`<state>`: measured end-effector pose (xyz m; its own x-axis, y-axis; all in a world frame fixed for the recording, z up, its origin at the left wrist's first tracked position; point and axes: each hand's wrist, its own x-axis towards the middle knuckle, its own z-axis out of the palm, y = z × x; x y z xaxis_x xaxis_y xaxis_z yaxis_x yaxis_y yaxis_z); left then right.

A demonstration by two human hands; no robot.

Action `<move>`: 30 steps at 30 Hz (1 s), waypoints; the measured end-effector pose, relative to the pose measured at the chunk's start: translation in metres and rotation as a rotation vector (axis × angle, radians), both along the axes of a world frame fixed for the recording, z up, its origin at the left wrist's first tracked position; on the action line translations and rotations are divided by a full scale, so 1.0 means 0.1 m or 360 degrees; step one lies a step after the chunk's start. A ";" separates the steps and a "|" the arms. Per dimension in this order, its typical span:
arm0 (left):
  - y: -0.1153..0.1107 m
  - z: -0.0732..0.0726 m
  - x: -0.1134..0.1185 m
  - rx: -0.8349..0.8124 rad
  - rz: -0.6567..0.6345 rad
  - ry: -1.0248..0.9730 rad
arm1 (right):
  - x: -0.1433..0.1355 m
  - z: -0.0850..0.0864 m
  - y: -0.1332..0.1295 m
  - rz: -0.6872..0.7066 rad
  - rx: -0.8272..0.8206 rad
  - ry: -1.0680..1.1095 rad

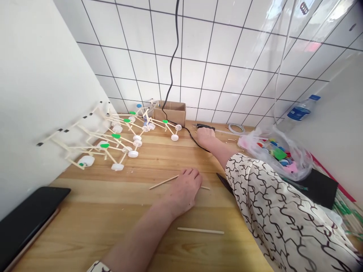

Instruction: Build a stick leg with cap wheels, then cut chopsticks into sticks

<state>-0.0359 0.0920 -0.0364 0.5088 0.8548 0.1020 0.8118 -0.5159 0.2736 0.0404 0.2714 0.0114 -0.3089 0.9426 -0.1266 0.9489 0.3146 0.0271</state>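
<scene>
My left hand (pixel 185 189) lies on the table, fingers bent down over thin wooden sticks (pixel 163 183). Stick ends show on both sides of it; where they meet is hidden under the fingers. Farther back, my right hand (pixel 206 136) is closed around a black hot glue gun (pixel 204 127) with a pale rod running out to the right. Its black cord (pixel 195 140) trails over the table. Nearer to me, one loose wooden stick (pixel 200 230) lies flat. Beneath my right sleeve pokes the tip of a dark pointed tool (pixel 224 182).
Several stick frames with white wheels (pixel 117 166) stand at the left. A cardboard box (pixel 174 111) is against the tiled wall. To the right are a tape roll (pixel 236 129), a plastic bag of colourful parts (pixel 300 166) and a bottle (pixel 300 113). A phone (pixel 31 215) lies front left.
</scene>
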 end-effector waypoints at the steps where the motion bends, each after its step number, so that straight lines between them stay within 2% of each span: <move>1: 0.00 0.01 0.00 -0.0006 -0.0005 -0.0005 | 0.00 0.02 -0.01 -0.0008 -0.0002 0.0024; 4: -0.01 0.04 0.00 -0.0019 -0.0004 -0.0051 | 0.04 0.13 -0.12 -0.0038 -0.0001 0.0116; 7: -0.03 0.04 0.01 -0.0037 0.0032 -0.0167 | 0.16 0.31 -0.33 -0.0061 0.0025 0.0259; 10: -0.04 0.00 0.01 -0.0050 0.0118 -0.0373 | 0.41 0.48 -0.68 -0.0039 0.0050 0.0477; 13: -0.03 -0.04 0.02 -0.0059 0.0281 -0.0676 | 0.75 0.52 -1.11 -0.0007 0.0016 0.0736; 15: -0.03 -0.04 0.05 -0.0090 0.0406 -0.0921 | 0.96 0.44 -1.41 -0.0012 -0.0027 0.0896; 18: -0.07 0.01 0.13 -0.0235 0.0528 -0.1301 | 1.16 0.19 -1.81 -0.0046 -0.0152 0.1149; 20: -0.13 0.07 0.20 -0.0395 0.0558 -0.1519 | 1.21 0.01 -1.98 -0.0191 -0.0584 0.1815; 22: -0.21 0.13 0.29 -0.0572 0.0567 -0.1693 | 1.21 -0.14 -2.07 -0.0295 -0.0871 0.2169; 23: -0.25 0.15 0.33 -0.0657 0.0564 -0.1765 | 1.20 -0.20 -2.09 -0.0308 -0.0920 0.2241; 30: -0.42 0.21 0.51 -0.1034 0.0556 -0.2074 | 1.19 -0.34 -2.11 -0.0265 -0.0933 0.2384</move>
